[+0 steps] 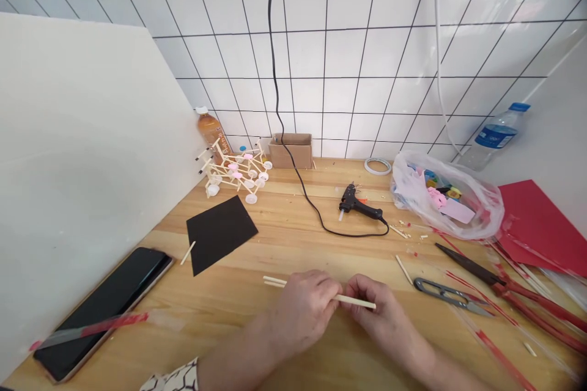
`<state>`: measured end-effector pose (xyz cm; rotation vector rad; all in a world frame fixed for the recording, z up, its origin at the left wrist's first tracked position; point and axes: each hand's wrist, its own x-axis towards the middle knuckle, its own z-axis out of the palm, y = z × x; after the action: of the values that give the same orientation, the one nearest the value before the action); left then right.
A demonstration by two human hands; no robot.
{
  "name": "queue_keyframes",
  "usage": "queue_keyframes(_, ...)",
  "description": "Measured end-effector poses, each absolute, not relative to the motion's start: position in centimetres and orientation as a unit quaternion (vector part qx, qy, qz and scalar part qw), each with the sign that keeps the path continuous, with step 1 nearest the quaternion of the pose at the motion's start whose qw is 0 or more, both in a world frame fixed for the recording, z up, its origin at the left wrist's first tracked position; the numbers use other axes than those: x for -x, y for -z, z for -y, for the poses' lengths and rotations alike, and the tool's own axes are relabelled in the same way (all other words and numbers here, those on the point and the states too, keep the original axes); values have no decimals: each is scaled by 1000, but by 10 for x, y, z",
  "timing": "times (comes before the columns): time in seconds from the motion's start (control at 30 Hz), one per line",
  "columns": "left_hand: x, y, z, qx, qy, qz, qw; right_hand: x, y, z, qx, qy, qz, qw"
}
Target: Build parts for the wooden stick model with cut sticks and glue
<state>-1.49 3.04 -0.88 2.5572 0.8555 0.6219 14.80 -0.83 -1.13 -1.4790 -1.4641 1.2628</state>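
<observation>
Thin pale wooden sticks point(356, 302) run through the closed fingers of my left hand point(308, 304). Two stick ends poke out on its left side, and one long end points right. My right hand point(383, 316) is closed around that right-hand stretch, thumb and fingers curled at the stick; its fingertips are partly hidden. Beyond the hands lies a black hot glue gun point(360, 203) on its side. To the right are a loose short stick point(404, 269) and grey thread snips point(452, 295).
Black card point(221, 234) with a stick on its edge, a phone point(103, 311) and small stick-built models with white wheels point(236, 171) are on the left. Right: red-handled pliers point(509, 287), a plastic bag of parts point(444, 195), red card point(536, 220). A black cord point(305, 192) crosses the table.
</observation>
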Motion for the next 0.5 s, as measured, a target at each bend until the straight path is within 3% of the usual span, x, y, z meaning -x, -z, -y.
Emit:
queue_keyframes(0.13,17,5,-32,-896,-234,-310,217,-149,9,9,527,-539,553,356)
queue_keyframes(0.37,16,4,-30,-851,-285,-333,289,-151,17,12,397,-742,396,367)
queue_keyframes(0.5,15,5,-30,-842,-289,-358,283,-148,21,13,437,-685,412,413)
